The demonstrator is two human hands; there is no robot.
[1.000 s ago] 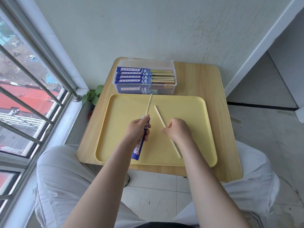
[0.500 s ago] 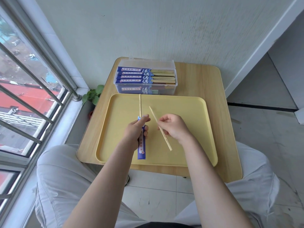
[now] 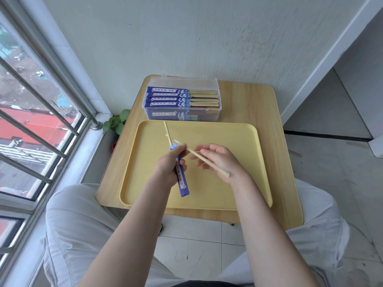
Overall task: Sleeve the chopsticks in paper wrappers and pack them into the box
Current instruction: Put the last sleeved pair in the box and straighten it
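Observation:
My left hand (image 3: 169, 164) grips a blue paper wrapper (image 3: 182, 184) above the yellow tray (image 3: 244, 137). One pale wooden chopstick (image 3: 167, 132) sticks out of the wrapper's top end, pointing away from me. My right hand (image 3: 220, 160) pinches a second chopstick (image 3: 215, 166) that lies slanted, its far tip close to the wrapper's mouth by my left thumb. The clear plastic box (image 3: 182, 117) stands behind the tray with several sleeved chopstick pairs (image 3: 167, 98) lying side by side in it.
The tray lies on a small wooden table (image 3: 261, 104) set against a white wall. A window with metal bars (image 3: 41, 125) is on the left, with a small green plant (image 3: 117, 122) below the sill. My knees are at the table's front edge.
My left hand tilted the wrapper so its chopstick leans left. My right hand lifted the second chopstick off the tray and brought its tip over to the wrapper's mouth.

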